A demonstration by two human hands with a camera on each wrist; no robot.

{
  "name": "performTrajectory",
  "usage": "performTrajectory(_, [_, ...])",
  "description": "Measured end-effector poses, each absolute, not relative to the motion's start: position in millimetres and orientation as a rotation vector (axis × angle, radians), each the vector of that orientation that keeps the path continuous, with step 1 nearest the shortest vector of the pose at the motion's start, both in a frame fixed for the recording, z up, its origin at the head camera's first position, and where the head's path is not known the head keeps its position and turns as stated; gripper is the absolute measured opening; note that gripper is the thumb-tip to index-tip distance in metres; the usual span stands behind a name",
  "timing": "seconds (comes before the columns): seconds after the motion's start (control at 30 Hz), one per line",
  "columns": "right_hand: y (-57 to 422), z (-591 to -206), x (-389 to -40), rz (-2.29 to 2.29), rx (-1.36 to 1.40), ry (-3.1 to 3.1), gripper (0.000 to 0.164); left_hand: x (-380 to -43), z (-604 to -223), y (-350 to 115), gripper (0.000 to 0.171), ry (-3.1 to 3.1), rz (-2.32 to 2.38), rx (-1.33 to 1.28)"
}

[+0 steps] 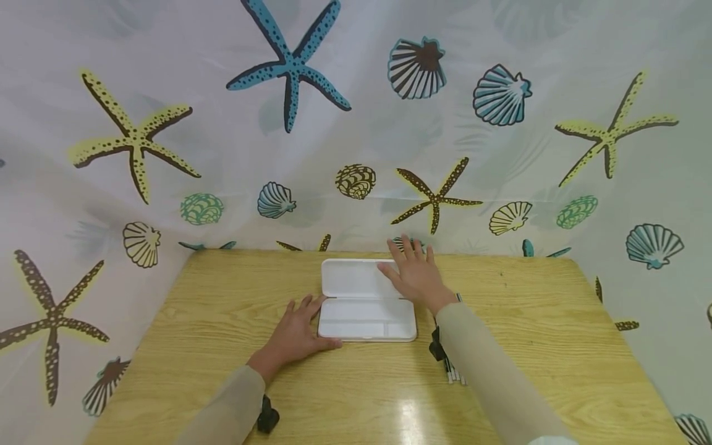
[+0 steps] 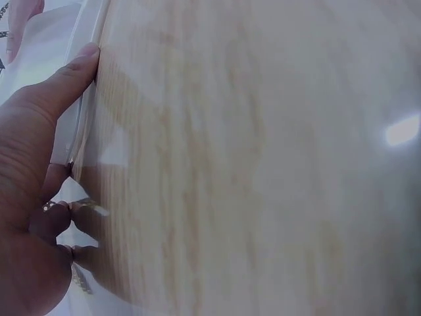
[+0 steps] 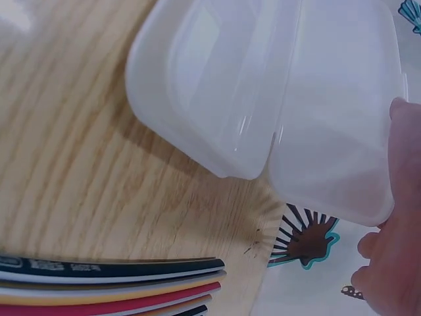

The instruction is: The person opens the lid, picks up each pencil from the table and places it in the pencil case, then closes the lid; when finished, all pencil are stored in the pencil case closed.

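Observation:
A white pencil case (image 1: 367, 311) lies unfolded on the table, its lid (image 1: 356, 278) laid back on the far side. Shallow compartments show in its near half, with nothing in them. My left hand (image 1: 295, 334) holds the case at its left end, thumb along the front edge and fingers at the side. In the left wrist view that thumb (image 2: 82, 62) lies against the rim. My right hand (image 1: 414, 272) reaches over the lid's right part with fingers outstretched, touching its far edge in the right wrist view.
Several coloured pencils (image 3: 112, 293) lie side by side to the right of the case, partly hidden under my right forearm in the head view. The wood-grain table (image 1: 233, 296) meets a hanging cloth (image 1: 334, 142) printed with starfish and shells at its back and sides.

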State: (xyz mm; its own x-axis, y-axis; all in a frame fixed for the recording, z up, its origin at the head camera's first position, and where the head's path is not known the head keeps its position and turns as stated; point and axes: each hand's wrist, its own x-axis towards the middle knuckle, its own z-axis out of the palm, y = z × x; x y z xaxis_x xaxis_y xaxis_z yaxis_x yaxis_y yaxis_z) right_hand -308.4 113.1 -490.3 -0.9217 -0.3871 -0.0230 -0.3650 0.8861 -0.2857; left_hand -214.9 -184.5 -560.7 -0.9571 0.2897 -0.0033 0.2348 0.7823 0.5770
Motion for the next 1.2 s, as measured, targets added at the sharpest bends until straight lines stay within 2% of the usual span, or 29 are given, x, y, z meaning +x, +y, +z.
performTrajectory(0.6, [108,-505,-332,-0.477,-0.491,2.917,0.079,-215,-559,-186,0.109,2.872,0.907,0.430])
performTrajectory(1.2, [112,-492,-318,-0.519,-0.584,2.972,0.080,-216,-558,-185,0.110,2.861,0.900,0.381])
